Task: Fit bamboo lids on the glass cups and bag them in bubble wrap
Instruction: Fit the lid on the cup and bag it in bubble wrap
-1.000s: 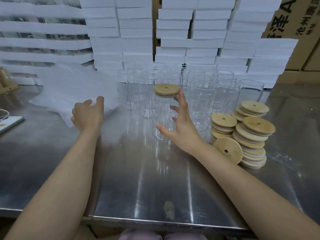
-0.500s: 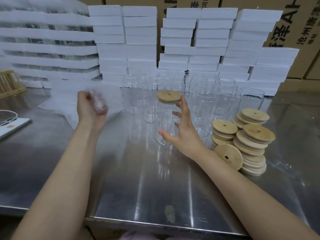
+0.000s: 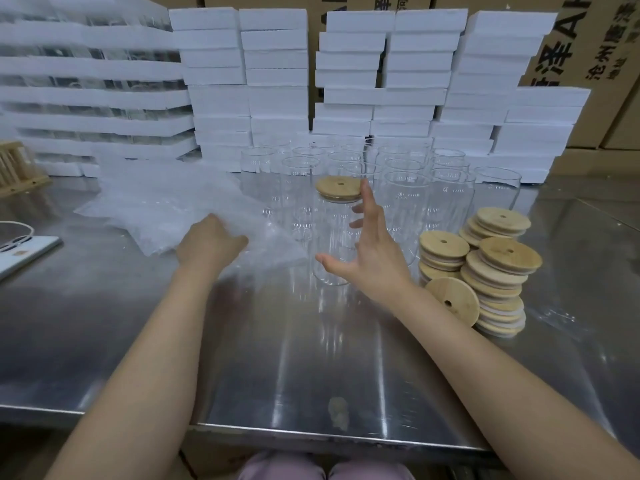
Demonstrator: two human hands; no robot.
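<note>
Up front, a lidded cup (image 3: 332,237) stands upright near the middle of the steel desk (image 3: 277,358), its bamboo lid (image 3: 337,188) seated flat on the rim. The right hand (image 3: 377,261) is cupped round its right side with the fingers (image 3: 367,199) straight and spread apart; the index tip reaches the lid's edge and the thumb lies low by the glass, though whether they actually touch cannot be told. Just left of the cup, the left hand (image 3: 207,244) has its fingers curled into the near edge of the bubble wrap (image 3: 156,202), gripping it; the crumpled sheet spreads away left and far over the desk, and one corner lies close to the cup's base. Behind the cup, a cluster of empty cups (image 3: 405,188) stands open-topped. To the right sit leaning stacks of spare lids (image 3: 498,268), with one lid propped on edge against them. White foam boxes (image 3: 277,77) are piled along the far side, cartons (image 3: 571,46) behind.
</note>
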